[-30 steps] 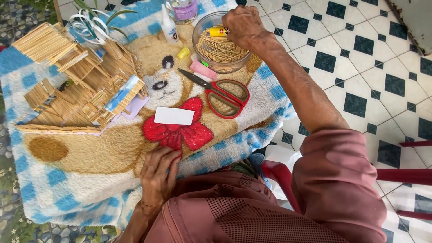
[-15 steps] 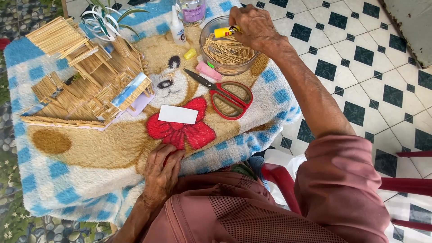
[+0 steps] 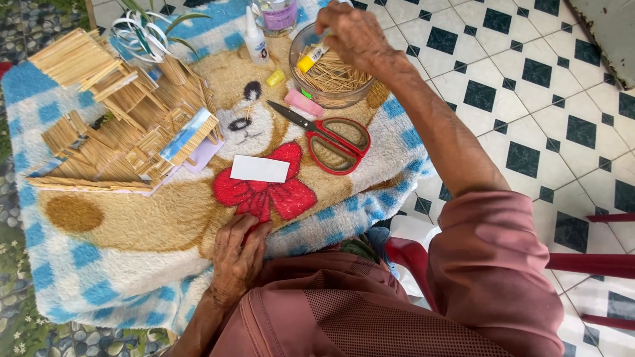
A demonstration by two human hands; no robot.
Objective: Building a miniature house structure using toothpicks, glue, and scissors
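Observation:
My right hand (image 3: 354,34) reaches over a clear round bowl (image 3: 316,98) full of thin wooden sticks (image 3: 334,74) at the top of the view; its fingers are closed on a small tube with a yellow cap (image 3: 313,57). My left hand (image 3: 238,261) rests flat on the near edge of a fleece blanket (image 3: 119,258) printed with a bear and a red bow. A model house of wooden sticks (image 3: 122,125) stands at the left. Red-handled scissors (image 3: 327,137) and a white card (image 3: 260,169) lie in the middle.
A white glue bottle (image 3: 254,39), a clear jar (image 3: 278,14), a yellow piece (image 3: 275,78) and a pink eraser (image 3: 303,103) lie near the bowl. White ribbon loops (image 3: 142,36) sit behind the house. Black-and-white tiled floor (image 3: 529,86) is to the right, red chair parts (image 3: 589,264) beside me.
My right hand has lifted a little from the bowl, bringing up the yellow-capped tube. The left hand stays on the blanket edge. The view has shifted slightly.

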